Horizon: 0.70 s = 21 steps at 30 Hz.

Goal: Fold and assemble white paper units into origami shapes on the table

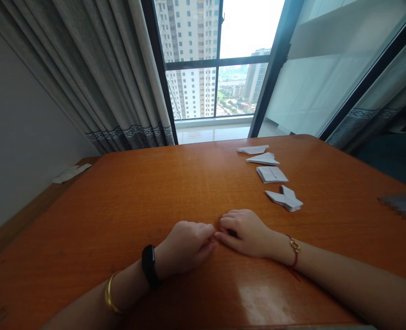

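Observation:
My left hand (189, 245) rests on the brown wooden table (147, 192), its fingers curled in and closed, with no object showing in them. Beside it lies my right hand (246, 231), also loosely closed, a dark gap showing between thumb and curled fingers. The fingertips of both hands meet or nearly meet. Beyond my right hand is a crossed folded white paper (287, 199). Farther back in the same row sit a square folded paper (271, 174), a pointed folded paper (264, 158) and a flat, narrow folded paper (253, 150).
White paper or tissue (72, 173) lies on a ledge along the left wall. A pixelated dark item (404, 208) is at the table's right edge. Behind the table are a grey curtain (120, 82) and a window (216, 62) onto tall buildings.

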Tool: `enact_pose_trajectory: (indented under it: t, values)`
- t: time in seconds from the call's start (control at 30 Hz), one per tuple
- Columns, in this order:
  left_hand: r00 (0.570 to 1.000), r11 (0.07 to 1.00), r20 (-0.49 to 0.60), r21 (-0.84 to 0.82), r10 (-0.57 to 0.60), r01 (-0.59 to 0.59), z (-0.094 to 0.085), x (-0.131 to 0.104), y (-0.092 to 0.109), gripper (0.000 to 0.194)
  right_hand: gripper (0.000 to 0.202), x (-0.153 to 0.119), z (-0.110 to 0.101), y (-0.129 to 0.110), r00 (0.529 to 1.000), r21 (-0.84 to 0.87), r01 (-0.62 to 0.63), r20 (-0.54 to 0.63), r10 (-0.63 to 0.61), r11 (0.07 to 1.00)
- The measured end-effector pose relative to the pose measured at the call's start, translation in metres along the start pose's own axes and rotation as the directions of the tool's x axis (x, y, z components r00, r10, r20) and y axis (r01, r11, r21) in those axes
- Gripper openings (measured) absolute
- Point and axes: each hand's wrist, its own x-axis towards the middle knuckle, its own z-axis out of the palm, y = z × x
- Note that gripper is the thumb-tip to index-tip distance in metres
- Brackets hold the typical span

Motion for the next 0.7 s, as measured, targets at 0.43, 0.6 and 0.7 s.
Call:
enact_pose_trajectory:
  t: [0.43,0.6,0.7]
  values:
    - [0.998,0.999,0.057,-0.02,-0.026,0.027,-0.002,0.002,-0.001,0.014,0.069,-0.003,-0.061,0.154,0.704,-0.169,-0.649,-0.503,0.502,0.742]
    - [0.998,0.999,0.056,-0.016,-0.032,0.033,0.0,0.003,-0.003,0.013,0.092,0.018,-0.06,0.221,0.684,-0.154,-0.724,-0.286,0.671,0.672]
    - [0.999,1.0,0.042,-0.007,-0.027,0.027,0.002,0.002,-0.003,0.014,0.095,0.038,-0.067,0.238,0.636,-0.074,-0.763,-0.263,0.725,0.642]
